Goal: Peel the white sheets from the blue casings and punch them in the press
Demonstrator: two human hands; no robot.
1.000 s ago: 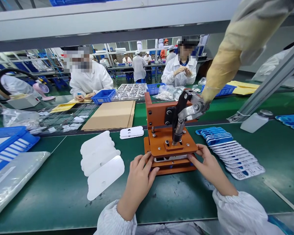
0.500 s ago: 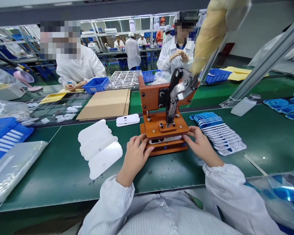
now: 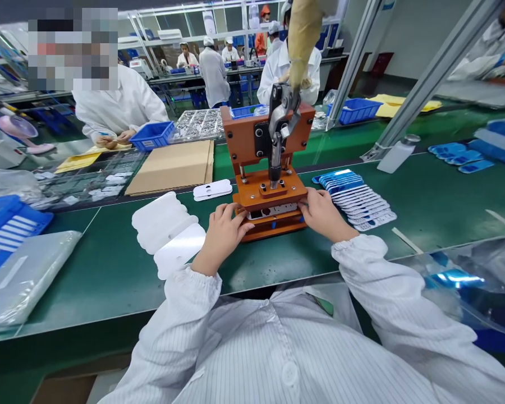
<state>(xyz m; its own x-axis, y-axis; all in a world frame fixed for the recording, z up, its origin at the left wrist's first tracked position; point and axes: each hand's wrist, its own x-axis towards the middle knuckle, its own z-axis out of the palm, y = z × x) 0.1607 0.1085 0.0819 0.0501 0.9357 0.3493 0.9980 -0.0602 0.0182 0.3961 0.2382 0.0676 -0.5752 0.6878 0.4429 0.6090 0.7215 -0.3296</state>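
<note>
My left hand [image 3: 223, 233] is at the left side of an orange toggle press [image 3: 238, 132], fingers bent and thumb forward at one end of a white panel [image 3: 280, 211]. At the panel's other end, on the press's right side, my right hand [image 3: 324, 215] has its thumb and fingers closed. The panel has dark cutouts and lies between the upper plate [image 3: 256, 196] and the lower plates of the press. Above the linkage rises a lever handle [image 3: 301, 50] wrapped in tan material. My fingers partly cover both panel ends.
White rounded sheets [image 3: 164, 221] and a small white stack [image 3: 212, 189] lie left. To the right are a fanned row of blue-and-white panels [image 3: 357, 199] and a bottle [image 3: 398, 155]. Cardboard [image 3: 172, 165] and a blue bin [image 3: 151, 134] lie behind. A co-worker [image 3: 122, 101] sits opposite.
The whole view has shifted, so the press and hands appear higher and further left. The lever handle looks more upright. Both hands stay at the panel's ends.
</note>
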